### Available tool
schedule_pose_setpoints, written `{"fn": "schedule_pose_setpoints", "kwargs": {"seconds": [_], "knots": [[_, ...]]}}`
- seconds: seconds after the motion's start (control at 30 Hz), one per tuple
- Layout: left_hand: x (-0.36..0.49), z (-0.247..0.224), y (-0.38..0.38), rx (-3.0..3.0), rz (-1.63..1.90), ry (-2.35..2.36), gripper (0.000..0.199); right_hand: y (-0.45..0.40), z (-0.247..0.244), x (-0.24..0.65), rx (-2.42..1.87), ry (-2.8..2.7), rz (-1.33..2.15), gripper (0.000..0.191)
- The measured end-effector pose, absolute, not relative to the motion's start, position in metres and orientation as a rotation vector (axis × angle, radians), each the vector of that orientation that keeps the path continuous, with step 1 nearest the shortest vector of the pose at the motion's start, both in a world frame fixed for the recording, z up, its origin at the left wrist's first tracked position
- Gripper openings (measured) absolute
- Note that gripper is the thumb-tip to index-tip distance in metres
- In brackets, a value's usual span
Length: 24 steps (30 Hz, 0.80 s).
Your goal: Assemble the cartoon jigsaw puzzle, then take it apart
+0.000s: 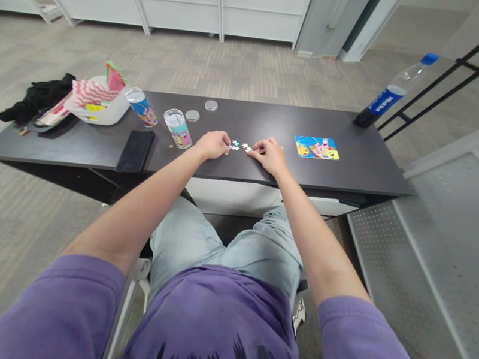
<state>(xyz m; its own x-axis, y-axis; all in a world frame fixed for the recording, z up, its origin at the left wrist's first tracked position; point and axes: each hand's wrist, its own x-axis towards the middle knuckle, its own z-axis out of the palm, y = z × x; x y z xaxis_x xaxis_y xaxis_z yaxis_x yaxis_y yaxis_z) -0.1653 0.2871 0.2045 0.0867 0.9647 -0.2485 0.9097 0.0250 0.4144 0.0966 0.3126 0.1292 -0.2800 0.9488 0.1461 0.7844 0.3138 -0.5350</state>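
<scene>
While small puzzle pieces (236, 144) are pinched at the worktop (359, 168) middle by the curled left hand (213, 144) and right hand (271, 154), tabs are best aligned flat, the finished picture (316, 147) at three o'clock being consulted.

Bare surface (276, 118) lies open at centre frame; tubes (178, 128), phone (135, 151) crowd the left, finished puzzle (316, 147) the right.

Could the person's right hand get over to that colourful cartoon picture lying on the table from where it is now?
Probably yes. The right hand rests on the dark table by the small puzzle pieces, and the picture card lies flat just to its right with only bare tabletop between.
</scene>
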Motion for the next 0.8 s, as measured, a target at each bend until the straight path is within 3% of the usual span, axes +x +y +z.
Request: {"fn": "schedule_pose_setpoints", "kwargs": {"seconds": [0.6, 0.8], "knots": [[-0.164, 0.209, 0.274, 1.901, -0.017, 1.891, 0.034, 0.308, 0.123, 0.093, -1.601, -1.893, 0.417, 0.051], [-0.159, 0.207, 0.275, 1.889, -0.032, 1.902, 0.037, 0.308, 0.124, 0.096, -1.574, -1.939, 0.463, 0.042]]}}
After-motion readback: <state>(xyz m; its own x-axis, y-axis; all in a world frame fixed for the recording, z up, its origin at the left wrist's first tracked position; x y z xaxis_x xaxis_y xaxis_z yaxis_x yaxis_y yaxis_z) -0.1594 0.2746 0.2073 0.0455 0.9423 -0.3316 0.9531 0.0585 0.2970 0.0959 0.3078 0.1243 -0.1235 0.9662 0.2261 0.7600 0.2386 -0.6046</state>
